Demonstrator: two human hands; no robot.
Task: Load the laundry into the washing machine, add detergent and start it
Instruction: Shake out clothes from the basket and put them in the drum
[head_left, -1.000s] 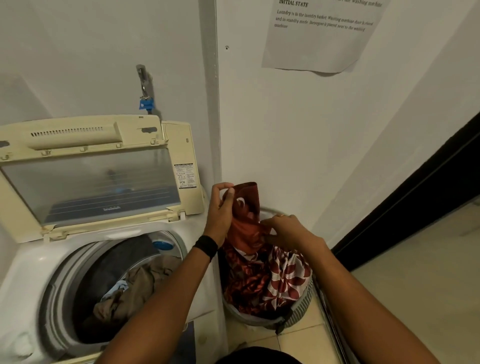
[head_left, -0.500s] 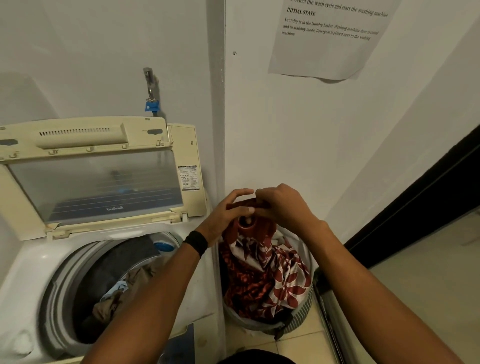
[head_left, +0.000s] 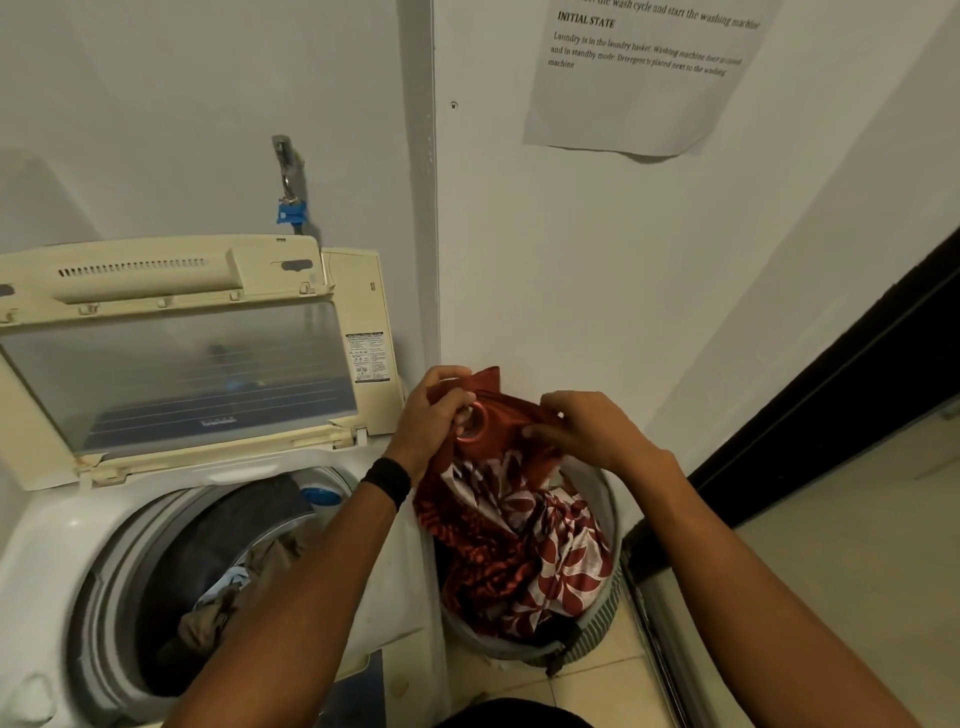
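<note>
A red and white patterned cloth (head_left: 519, 525) with metal eyelets hangs out of the round laundry basket (head_left: 597, 623) on the floor. My left hand (head_left: 436, 415) grips its top edge beside an eyelet. My right hand (head_left: 582, 426) pinches the same edge a little to the right, above the basket. The top-loading washing machine (head_left: 62, 545) stands at the left with its cream lid (head_left: 171, 353) raised. Its drum (head_left: 228, 587) holds dark and brown clothes.
A white wall with a printed sheet (head_left: 639, 73) rises behind the basket. A tap with a blue fitting (head_left: 288, 197) sits above the machine. A dark door frame (head_left: 831, 389) and tiled floor (head_left: 857, 545) lie to the right.
Both hands have bunched the cloth's top edge and lifted it; my right hand rose from lower on the cloth to the edge. The camera tilted slightly down.
</note>
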